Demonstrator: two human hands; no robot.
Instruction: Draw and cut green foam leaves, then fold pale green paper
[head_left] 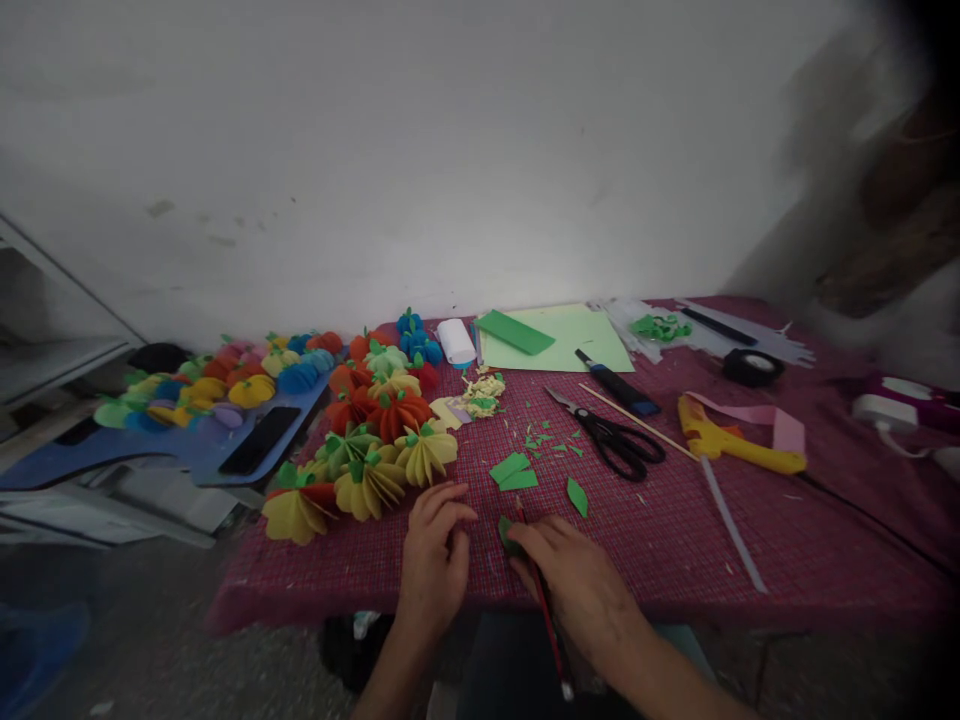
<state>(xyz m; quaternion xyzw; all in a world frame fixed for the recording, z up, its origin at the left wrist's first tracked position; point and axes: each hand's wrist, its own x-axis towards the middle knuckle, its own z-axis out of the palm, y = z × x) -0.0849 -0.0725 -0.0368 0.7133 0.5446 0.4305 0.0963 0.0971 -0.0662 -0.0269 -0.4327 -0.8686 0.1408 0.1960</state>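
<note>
My right hand (581, 585) is closed at the table's front edge. A small dark green paper leaf (505, 533) is pinched at its fingertips, and a red and black pencil (551, 630) runs through the same hand, its lower end hanging past the edge. To its left, my left hand (435, 545) rests with fingers loosely bent and apart, holding nothing that I can see. Beyond the hands lie cut green paper pieces (515, 472), another green leaf (577, 497) and black-handled scissors (611, 436) with blades apart.
Folded-paper pumpkins (369, 485) in several colours crowd the left, with more beside a phone (260, 440) on a blue surface. A utility knife (619, 388), a wooden stick (637, 420), a yellow glue gun (739, 445) and black tape (753, 367) lie rightward. Pale green sheets (592, 340) are by the wall.
</note>
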